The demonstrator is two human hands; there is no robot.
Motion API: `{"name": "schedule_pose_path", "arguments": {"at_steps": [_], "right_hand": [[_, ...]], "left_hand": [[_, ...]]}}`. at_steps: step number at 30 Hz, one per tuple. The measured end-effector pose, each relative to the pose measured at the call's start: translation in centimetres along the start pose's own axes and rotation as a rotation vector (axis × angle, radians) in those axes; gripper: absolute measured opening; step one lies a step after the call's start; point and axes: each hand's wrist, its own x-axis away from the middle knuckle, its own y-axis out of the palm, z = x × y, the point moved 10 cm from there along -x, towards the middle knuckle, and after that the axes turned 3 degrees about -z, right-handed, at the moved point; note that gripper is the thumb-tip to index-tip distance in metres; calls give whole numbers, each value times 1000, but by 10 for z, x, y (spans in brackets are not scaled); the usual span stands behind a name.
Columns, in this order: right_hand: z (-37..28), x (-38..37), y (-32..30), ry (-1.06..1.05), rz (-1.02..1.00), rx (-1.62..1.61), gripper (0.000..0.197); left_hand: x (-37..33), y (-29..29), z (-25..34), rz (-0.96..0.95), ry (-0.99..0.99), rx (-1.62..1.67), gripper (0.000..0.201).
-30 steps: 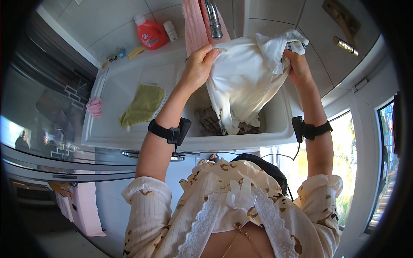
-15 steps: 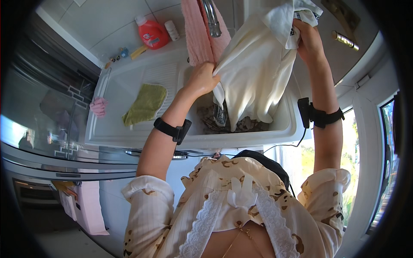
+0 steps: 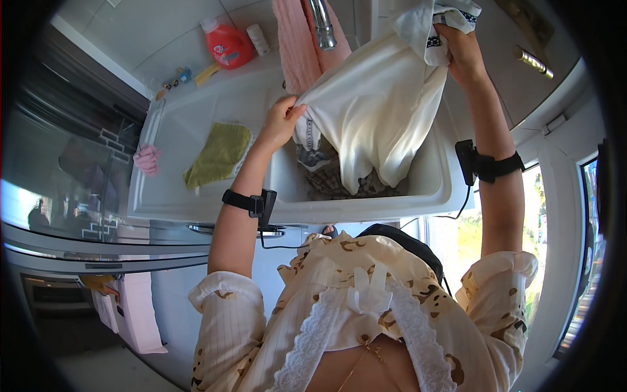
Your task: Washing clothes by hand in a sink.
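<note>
A wet-looking white garment (image 3: 379, 111) with dark patterned trim hangs stretched between my two hands over the sink basin (image 3: 434, 173). My left hand (image 3: 281, 123) is closed, pinching one edge of it beside the pink towel. Higher up and to the right, my right hand (image 3: 462, 55) grips a bunched, trimmed part. The garment's lower folds hang down into the basin. Beneath them lie dark checked clothes (image 3: 333, 183), partly covered by the white cloth.
A metal tap (image 3: 322, 29) and a pink towel (image 3: 297, 52) are at the back of the sink. On the left drainboard lies a green cloth (image 3: 219, 155), with a pink cloth (image 3: 147, 160) at its edge. A red detergent bottle (image 3: 230, 47) stands behind.
My left hand has moved left with its edge of the garment, spreading the cloth wider and uncovering more of the dark clothes. My right hand has shifted slightly left.
</note>
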Motion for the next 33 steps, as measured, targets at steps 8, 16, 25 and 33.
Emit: {"name": "schedule_pose_path", "arguments": {"at_steps": [8,16,25,33], "right_hand": [[13,-13,-20,-16,31,-44,25],[0,-3,-2,-19,2,-49,24],[12,96,144,-99,-281,555,29],[22,120,157,16,-765,451,35]], "left_hand": [[3,-5,2,7,-28,235,20],[3,-9,5,-76,-84,127,19],[23,112,89,-354,-70,-66,71],[31,86,27,-128,-91,1131,82]]}}
